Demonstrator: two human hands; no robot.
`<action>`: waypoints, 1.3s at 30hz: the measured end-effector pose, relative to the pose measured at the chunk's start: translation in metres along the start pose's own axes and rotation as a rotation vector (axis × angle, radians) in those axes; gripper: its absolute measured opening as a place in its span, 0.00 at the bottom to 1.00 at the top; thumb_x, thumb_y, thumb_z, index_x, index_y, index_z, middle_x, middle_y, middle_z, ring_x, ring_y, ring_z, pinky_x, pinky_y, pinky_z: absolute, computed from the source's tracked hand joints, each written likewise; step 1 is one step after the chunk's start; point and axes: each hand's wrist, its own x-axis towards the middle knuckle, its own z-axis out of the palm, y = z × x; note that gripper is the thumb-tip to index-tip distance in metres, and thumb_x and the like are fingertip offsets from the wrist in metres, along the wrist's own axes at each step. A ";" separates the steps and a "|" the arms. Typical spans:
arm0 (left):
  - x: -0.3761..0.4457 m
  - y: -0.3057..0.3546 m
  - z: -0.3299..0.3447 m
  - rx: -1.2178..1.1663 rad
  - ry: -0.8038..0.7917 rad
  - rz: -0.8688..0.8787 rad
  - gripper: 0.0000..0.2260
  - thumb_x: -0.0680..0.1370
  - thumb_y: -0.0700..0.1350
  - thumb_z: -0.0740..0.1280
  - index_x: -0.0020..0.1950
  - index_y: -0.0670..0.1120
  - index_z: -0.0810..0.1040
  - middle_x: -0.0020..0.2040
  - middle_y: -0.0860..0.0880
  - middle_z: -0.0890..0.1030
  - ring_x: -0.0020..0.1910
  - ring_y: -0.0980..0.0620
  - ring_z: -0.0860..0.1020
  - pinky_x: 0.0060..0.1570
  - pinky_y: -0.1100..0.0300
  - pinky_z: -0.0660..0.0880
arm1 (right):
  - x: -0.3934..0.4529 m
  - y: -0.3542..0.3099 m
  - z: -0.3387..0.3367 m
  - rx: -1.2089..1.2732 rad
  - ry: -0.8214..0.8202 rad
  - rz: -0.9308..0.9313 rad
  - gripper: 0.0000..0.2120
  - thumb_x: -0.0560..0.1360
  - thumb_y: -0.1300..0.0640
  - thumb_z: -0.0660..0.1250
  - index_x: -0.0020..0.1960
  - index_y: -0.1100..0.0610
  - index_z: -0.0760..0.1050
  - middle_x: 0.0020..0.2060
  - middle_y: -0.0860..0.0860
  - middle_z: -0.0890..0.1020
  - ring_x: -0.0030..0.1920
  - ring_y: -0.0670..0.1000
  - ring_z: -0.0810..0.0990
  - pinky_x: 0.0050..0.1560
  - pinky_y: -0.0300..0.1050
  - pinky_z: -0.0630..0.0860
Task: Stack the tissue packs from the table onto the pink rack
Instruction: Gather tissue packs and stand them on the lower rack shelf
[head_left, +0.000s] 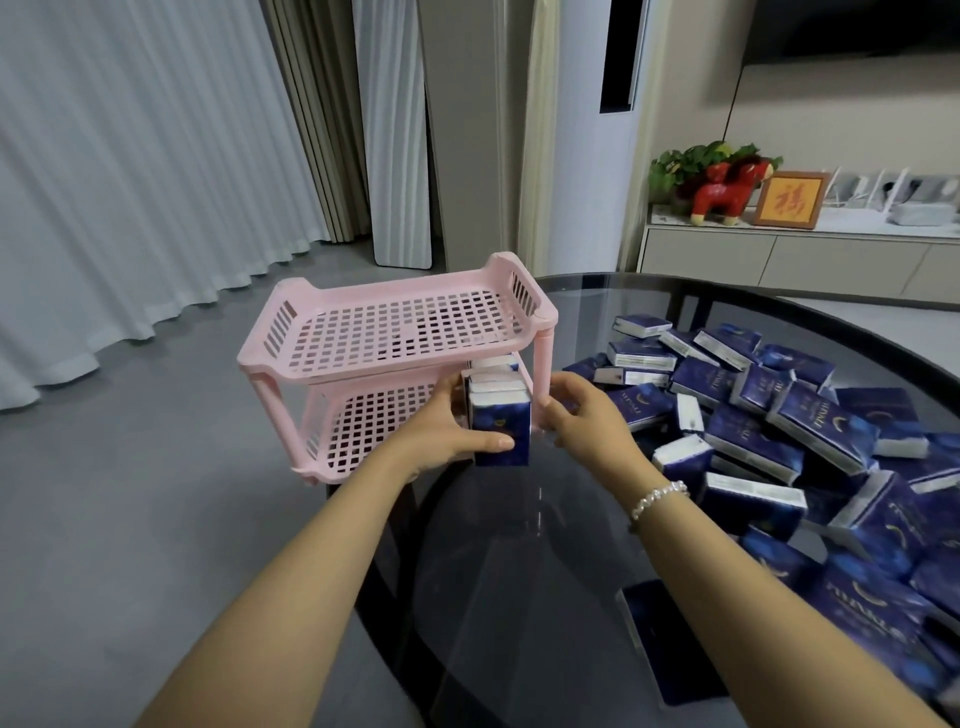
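Note:
A pink two-tier rack (363, 322) stands at the left edge of a dark glass table (519, 545). Its top shelf is bare. A row of upright dark blue tissue packs (500, 423) stands at the right end of the lower shelf. My left hand (447, 431) grips the nearest pack of that row, thumb across its front. My right hand (582, 415) is beside the row at the rack's front right post, fingers curled; whether it holds anything I cannot tell. A big heap of blue tissue packs (779, 431) lies on the table to the right.
The rack's left side overhangs the table edge above a grey floor (130, 519). A dark phone-like slab (670, 639) lies on the glass near my right forearm. White curtains hang at the left; a low cabinet (779, 254) with ornaments stands behind.

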 end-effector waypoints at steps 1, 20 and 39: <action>0.004 0.000 0.000 -0.011 -0.011 0.000 0.45 0.64 0.41 0.79 0.74 0.51 0.56 0.65 0.53 0.72 0.62 0.54 0.73 0.53 0.62 0.76 | 0.003 0.001 0.001 -0.008 0.009 0.006 0.09 0.78 0.58 0.61 0.56 0.50 0.74 0.51 0.47 0.80 0.50 0.50 0.80 0.50 0.48 0.77; 0.019 -0.007 0.016 0.151 0.236 0.175 0.32 0.72 0.41 0.73 0.71 0.51 0.61 0.65 0.50 0.72 0.59 0.53 0.74 0.56 0.60 0.73 | 0.009 0.003 0.005 -0.028 0.001 -0.049 0.11 0.79 0.62 0.58 0.54 0.48 0.73 0.45 0.45 0.79 0.49 0.50 0.79 0.54 0.53 0.78; 0.013 -0.003 0.031 0.194 0.205 0.219 0.38 0.75 0.44 0.70 0.76 0.51 0.48 0.71 0.51 0.65 0.66 0.54 0.67 0.65 0.59 0.66 | 0.004 0.003 0.006 -0.028 -0.025 -0.082 0.11 0.79 0.59 0.59 0.62 0.55 0.69 0.50 0.45 0.75 0.50 0.45 0.75 0.51 0.42 0.76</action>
